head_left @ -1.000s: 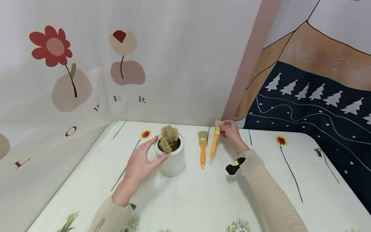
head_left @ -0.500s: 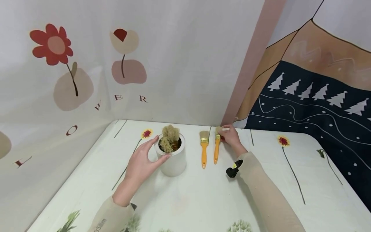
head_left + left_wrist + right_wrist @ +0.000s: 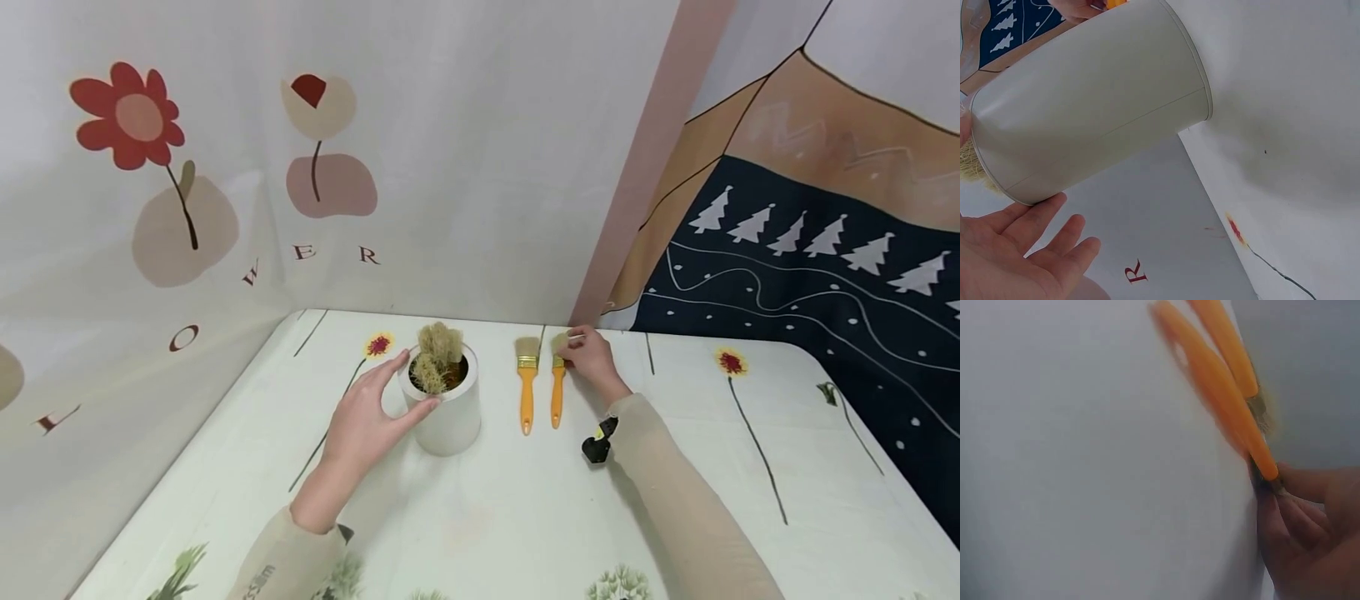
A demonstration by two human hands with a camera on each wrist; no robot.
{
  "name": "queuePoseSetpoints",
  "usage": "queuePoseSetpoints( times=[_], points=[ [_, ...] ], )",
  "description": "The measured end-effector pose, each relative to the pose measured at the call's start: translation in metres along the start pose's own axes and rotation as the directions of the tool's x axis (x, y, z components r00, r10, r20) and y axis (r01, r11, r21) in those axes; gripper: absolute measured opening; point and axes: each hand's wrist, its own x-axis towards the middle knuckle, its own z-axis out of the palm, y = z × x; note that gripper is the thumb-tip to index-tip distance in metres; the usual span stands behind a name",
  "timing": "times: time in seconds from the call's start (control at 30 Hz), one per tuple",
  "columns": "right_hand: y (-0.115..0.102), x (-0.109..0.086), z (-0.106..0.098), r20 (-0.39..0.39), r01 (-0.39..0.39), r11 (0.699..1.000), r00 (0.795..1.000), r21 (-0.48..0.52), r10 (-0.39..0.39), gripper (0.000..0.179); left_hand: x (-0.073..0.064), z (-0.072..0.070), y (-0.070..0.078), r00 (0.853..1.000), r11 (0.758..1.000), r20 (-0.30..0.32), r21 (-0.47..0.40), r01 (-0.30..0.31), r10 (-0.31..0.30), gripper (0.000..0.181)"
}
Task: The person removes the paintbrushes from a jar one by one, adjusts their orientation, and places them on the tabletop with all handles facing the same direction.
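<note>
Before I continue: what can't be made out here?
Head view: bristle end of the narrow paintbrush, partly hidden by the right grip.
Head view: lower ends of the beige tufts, hidden inside the white cylindrical pot.
Left wrist view: the orange handle, mostly cut off by the top edge.
Right wrist view: handle tip of the wide paintbrush, cut off by the top edge.
</note>
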Motion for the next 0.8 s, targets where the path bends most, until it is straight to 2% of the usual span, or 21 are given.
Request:
queuePoseSetpoints(
  times=[0.2, 0.33, 0.47, 0.6, 0.73, 0.8],
  points=[
    [-0.005, -0.010, 0.002, -0.041, 0.056, 0.978, 0.997, -0.203, -0.065, 0.048, -0.002, 0.001, 0.000, 1.000, 1.000, -0.003, -0.001, -0.010, 0.010, 0.085],
    [-0.004, -0.015, 0.002, -0.063, 0.050, 0.965, 0.996, -0.258, -0.068, 0.054, -0.003, 0.001, 0.000, 1.000, 1.000, 0.003, 0.002, -0.013, 0.013, 0.085],
    [-0.001, -0.018, 0.003, -0.073, 0.046, 0.979, 0.995, -0.198, -0.061, 0.056, -0.004, 0.001, 0.000, 1.000, 1.000, 0.010, 0.014, -0.006, 0.006, 0.086],
    [0.001, -0.020, 0.000, -0.067, 0.017, 0.998, 0.998, -0.059, -0.020, 0.051, -0.004, -0.001, -0.001, 1.000, 1.000, 0.013, 0.019, -0.003, 0.003, 0.086],
    [-0.004, -0.021, -0.007, -0.061, -0.022, 0.996, 0.998, 0.092, 0.028, 0.045, -0.001, -0.002, 0.000, 1.000, 1.000, 0.019, 0.003, -0.003, 0.003, 0.086],
    [-0.007, -0.022, -0.011, -0.060, -0.017, 0.990, 0.998, 0.137, 0.025, 0.043, 0.000, -0.003, 0.001, 1.000, 1.000, 0.022, -0.004, 0.003, -0.003, 0.086]
  ],
)
